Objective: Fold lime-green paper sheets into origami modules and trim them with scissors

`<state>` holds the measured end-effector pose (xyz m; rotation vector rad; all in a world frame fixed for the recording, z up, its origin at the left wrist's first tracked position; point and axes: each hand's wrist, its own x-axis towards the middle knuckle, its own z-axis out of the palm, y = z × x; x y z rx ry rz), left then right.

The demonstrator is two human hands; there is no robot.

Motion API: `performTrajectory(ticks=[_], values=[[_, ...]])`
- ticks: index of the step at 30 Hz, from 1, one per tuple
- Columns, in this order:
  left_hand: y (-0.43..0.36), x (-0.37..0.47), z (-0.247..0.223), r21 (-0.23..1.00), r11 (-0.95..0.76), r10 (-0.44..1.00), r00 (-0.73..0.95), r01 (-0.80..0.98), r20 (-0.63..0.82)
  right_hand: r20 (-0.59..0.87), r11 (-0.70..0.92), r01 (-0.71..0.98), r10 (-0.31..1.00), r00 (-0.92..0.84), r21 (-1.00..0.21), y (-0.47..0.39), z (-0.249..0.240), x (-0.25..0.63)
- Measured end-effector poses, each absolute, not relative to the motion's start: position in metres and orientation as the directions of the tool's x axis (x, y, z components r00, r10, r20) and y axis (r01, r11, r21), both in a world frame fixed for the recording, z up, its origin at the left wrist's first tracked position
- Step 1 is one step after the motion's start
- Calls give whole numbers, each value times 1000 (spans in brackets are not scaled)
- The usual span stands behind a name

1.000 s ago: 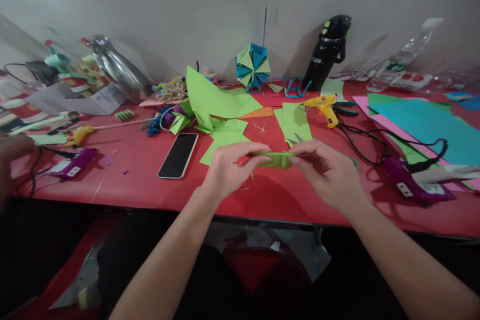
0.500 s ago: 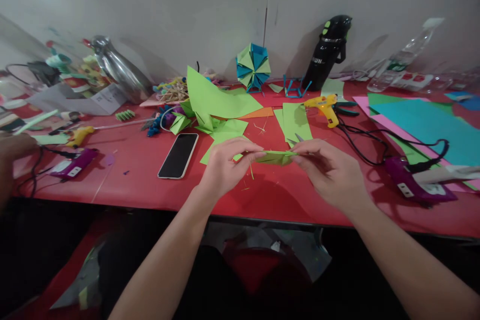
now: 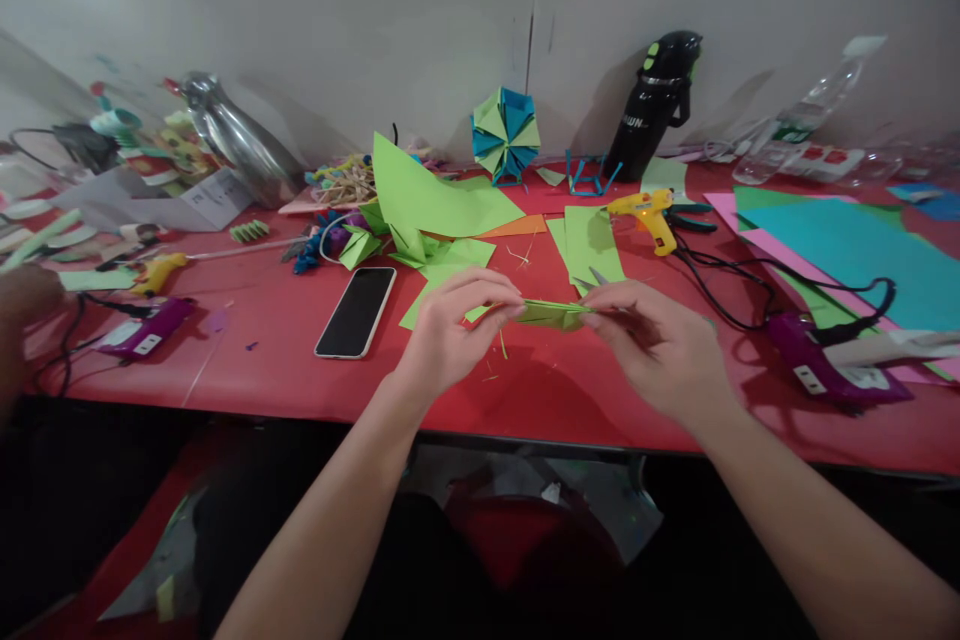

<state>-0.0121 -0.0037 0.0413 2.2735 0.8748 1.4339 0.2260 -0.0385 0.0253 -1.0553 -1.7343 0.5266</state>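
Note:
A folded piece of green paper is stretched between my two hands, a little above the red table. Its left end is pinched by the thumb and fingers of my left hand. My right hand grips the right end the same way; its curled fingers are partly hidden. Just behind the right fingertips, the grey tips of scissors show beside green paper strips. More cut and folded green sheets lie beyond my left hand. A phone rests face up to the left.
A yellow glue gun with a black cord leads to a purple power strip at right. Coloured sheets lie behind it. Along the wall stand a paper ball, black flask and steel jug. Another person's hand is far left.
My hands and the folded green paper stay nearly in place. At the far left, the other person's hand has shifted slightly left.

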Motion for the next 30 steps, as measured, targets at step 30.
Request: performTrajectory(ticks=[30], values=[[-3,-20,39,689,-661,745,367,298,557,515,494,438,854,-81,-751,-39,26,225]])
